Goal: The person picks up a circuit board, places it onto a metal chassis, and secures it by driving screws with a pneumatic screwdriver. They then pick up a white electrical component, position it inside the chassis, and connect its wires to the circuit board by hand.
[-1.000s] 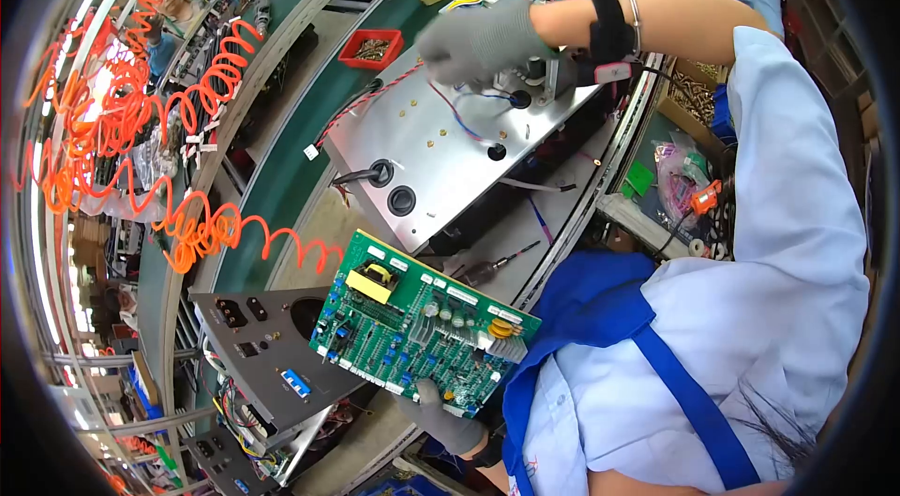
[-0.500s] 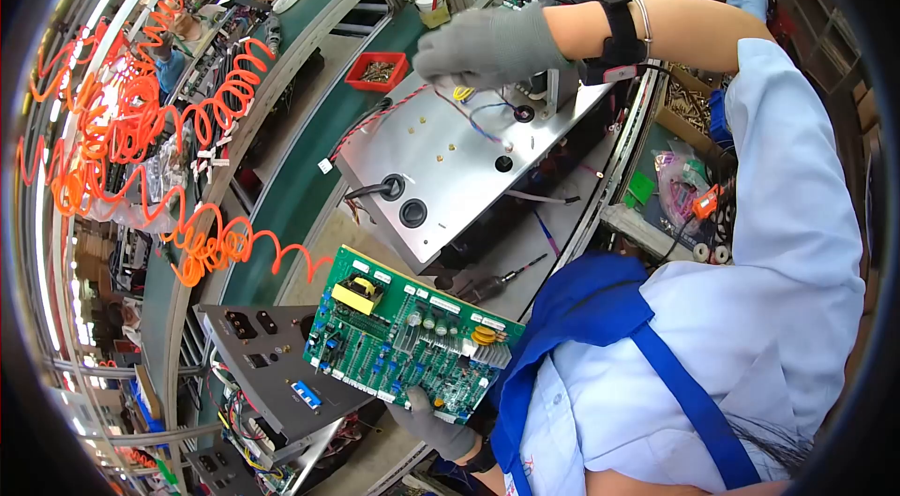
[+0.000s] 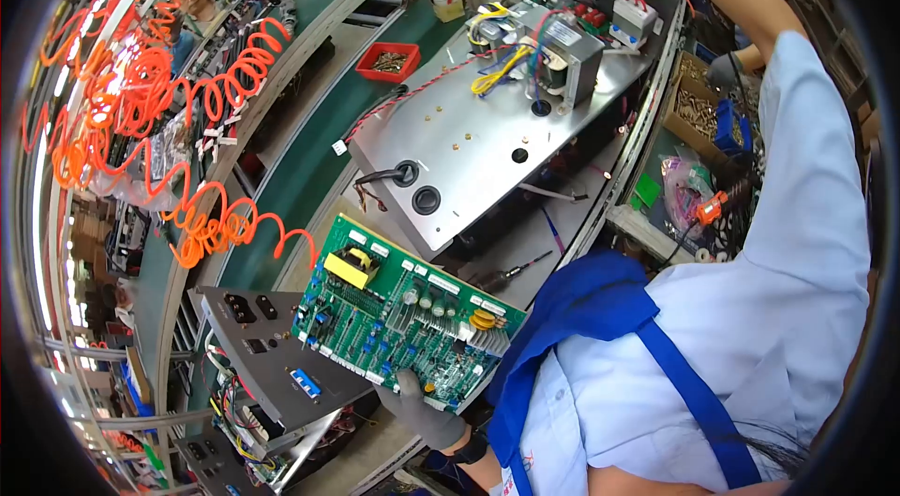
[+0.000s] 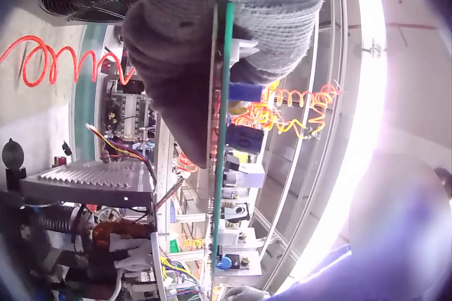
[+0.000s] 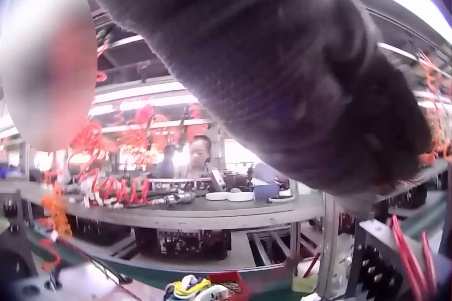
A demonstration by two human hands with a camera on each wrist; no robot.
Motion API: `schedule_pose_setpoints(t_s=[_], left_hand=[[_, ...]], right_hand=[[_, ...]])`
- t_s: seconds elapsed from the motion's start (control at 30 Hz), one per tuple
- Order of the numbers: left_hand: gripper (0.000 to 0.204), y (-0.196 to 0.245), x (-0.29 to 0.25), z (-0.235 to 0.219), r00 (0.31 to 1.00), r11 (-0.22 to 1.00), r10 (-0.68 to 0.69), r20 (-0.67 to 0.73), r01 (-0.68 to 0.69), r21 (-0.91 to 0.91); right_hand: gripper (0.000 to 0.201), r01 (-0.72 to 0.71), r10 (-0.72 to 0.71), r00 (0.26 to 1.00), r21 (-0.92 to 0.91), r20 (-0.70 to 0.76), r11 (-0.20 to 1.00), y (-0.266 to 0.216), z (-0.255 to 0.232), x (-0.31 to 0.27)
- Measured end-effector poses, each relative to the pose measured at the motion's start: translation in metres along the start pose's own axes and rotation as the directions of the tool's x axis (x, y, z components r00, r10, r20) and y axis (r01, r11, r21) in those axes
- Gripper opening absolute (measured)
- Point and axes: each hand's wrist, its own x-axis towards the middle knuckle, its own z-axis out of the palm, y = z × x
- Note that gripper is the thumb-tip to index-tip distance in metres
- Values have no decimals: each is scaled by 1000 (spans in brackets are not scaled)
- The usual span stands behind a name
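My gloved left hand (image 3: 424, 410) grips a green circuit board (image 3: 389, 332) by its lower edge, thumb on the component side and fingers behind. The board is tilted, with a yellow transformer, heat sinks and white connectors facing up; the left wrist view shows it edge-on. My gloved right hand (image 5: 282, 82) is raised beyond the far end of a silver metal chassis (image 3: 459, 154), cut off by the top of the head view. Its fingers are dark in the right wrist view, and I cannot tell whether they hold anything. A large transformer (image 3: 574, 55) and loose wires sit on the chassis.
A grey panelled unit (image 3: 277, 351) stands left of the board. Behind the chassis are a red bin of screws (image 3: 387, 62) and the green conveyor (image 3: 309, 154). Orange coiled hoses (image 3: 202, 233) hang at left. A screwdriver (image 3: 506, 273) lies near the chassis; parts boxes (image 3: 696, 107) stand right.
My right hand has moved from above the chassis up and right to the top edge of the head view, uncovering the transformer. The left hand still grips the circuit board, which has shifted slightly left.
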Motion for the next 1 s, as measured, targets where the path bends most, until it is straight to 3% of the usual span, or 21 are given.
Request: schedule_pose_setpoints(t_s=[0.03, 0.07, 0.1, 0.13, 0.2, 0.27, 0.33, 0.4, 0.47, 0.53, 0.6, 0.67, 0.7, 0.77, 0.8, 0.83, 0.87, 0.9, 0.93, 0.97, 1.0], left_hand=[[61, 5, 6, 1, 999, 999, -14, 37, 12, 35], [61, 9, 9, 7, 1000, 1000, -8, 29, 7, 26], [59, 15, 13, 17, 999, 1000, -20, 40, 19, 17], [57, 22, 17, 27, 998, 999, -32, 54, 31, 12], [50, 31, 29, 40, 996, 997, -65, 62, 62, 39], [62, 31, 49, 41, 971, 987, -157, 178, 149, 56], [56, 35, 60, 58, 956, 988, -153, 249, 150, 32], [49, 42, 66, 78, 939, 987, -109, 326, 142, -79], [46, 43, 68, 86, 940, 992, -76, 334, 106, -72], [44, 37, 65, 89, 953, 996, -9, 304, 33, -77], [46, 36, 65, 85, 952, 995, -35, 305, 60, -76], [45, 37, 63, 88, 961, 993, -61, 270, 86, -82], [45, 39, 63, 90, 962, 994, -62, 265, 84, -72], [45, 41, 67, 95, 965, 995, -58, 255, 76, -61], [45, 42, 70, 99, 966, 997, -51, 252, 66, -49], [46, 42, 75, 103, 959, 996, -58, 278, 73, -45], [46, 43, 79, 109, 959, 996, -55, 277, 72, -50], [47, 44, 85, 117, 948, 994, -71, 311, 93, -57], [47, 45, 90, 129, 936, 991, -84, 341, 112, -66], [48, 52, 90, 145, 923, 990, -92, 374, 125, -65], [45, 48, 97, 152, 905, 983, -132, 404, 171, -62]], right_hand=[[31, -152, 126, 945, 65, 302, 986, -9, -17, -6], [29, -316, 213, 784, 80, 583, 945, -11, -23, -11], [26, -298, 227, 930, 232, 289, 926, -20, -15, -8], [26, -297, 227, 931, 233, 285, 926, -22, -13, -5], [26, -124, 117, 992, 455, 43, 882, -47, -15, 6], [21, -84, 40, 995, 593, 88, 801, -86, -18, 25], [23, 118, -125, 992, 634, -33, 765, -112, 15, 56], [29, 88, -246, 935, 505, 256, 859, -151, -4, 60], [32, 244, -325, 884, 260, 336, 934, -175, 29, 70], [29, 279, -313, 820, 141, 480, 950, -193, 26, 68], [36, 259, -263, 785, 89, 561, 962, -194, 31, 77], [46, 97, -187, 922, 264, 340, 960, -169, 3, 72], [52, 59, -146, 952, 307, 268, 950, -151, -2, 77], [52, -152, 144, 988, 409, 50, 900, -105, 18, 81], [54, -239, 209, 970, 319, 126, 917, -87, 14, 73], [48, -225, 167, 960, 265, 223, 938, -68, 38, 71], [37, -277, 193, 924, 228, 330, 933, -69, 22, 51], [30, -352, 268, 877, 154, 398, 923, -60, 50, 47], [31, -382, 279, 857, 171, 432, 908, -50, 77, 40], [29, -407, 276, 837, 201, 472, 891, -55, 71, 28], [40, -390, 204, 756, 178, 622, 903, -49, 86, 31]])
